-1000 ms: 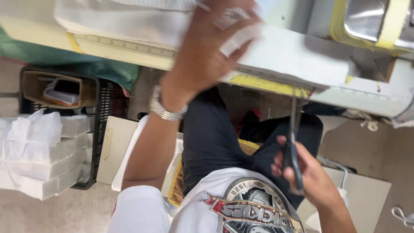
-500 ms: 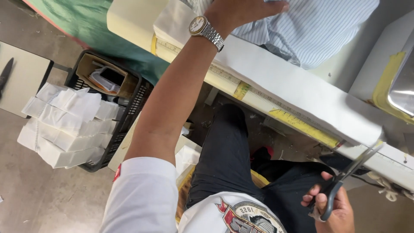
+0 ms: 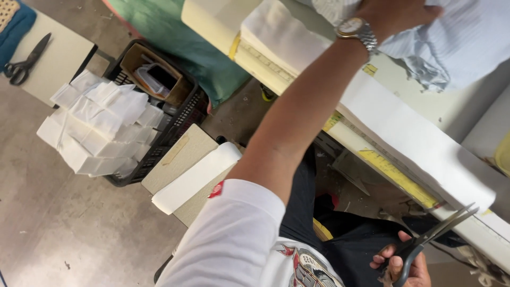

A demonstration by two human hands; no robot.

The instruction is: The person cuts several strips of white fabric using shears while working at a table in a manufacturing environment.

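Closest to me, my right hand is gripping a pair of dark-handled steel scissors, fingers curled through the loops, down below the front edge of the long cream-topped work table. The blades are sitting slightly apart, and the long axis is running from the handles near my lap up and away to the right, tips pointing at the table's underside edge, just short of it.

Further out, my left arm is reaching across that same table, and my left hand, with a silver wristwatch on the wrist, is pressing down on a pale blue striped piece of fabric lying on the tabletop. I can't really tell how the fingers are set because the frame is cutting them off, but they look laid on the cloth rather than closed around it.

My read: I'm fetching or dragging the fabric in while the scissors are waiting, so the cutting isn't happening yet. Next move probably needs the cloth flattened near the table's front edge and the scissors lifted up over the top.

Off to the left of the table, a black plastic crate is standing on the floor with a stack of white folded pieces against it.
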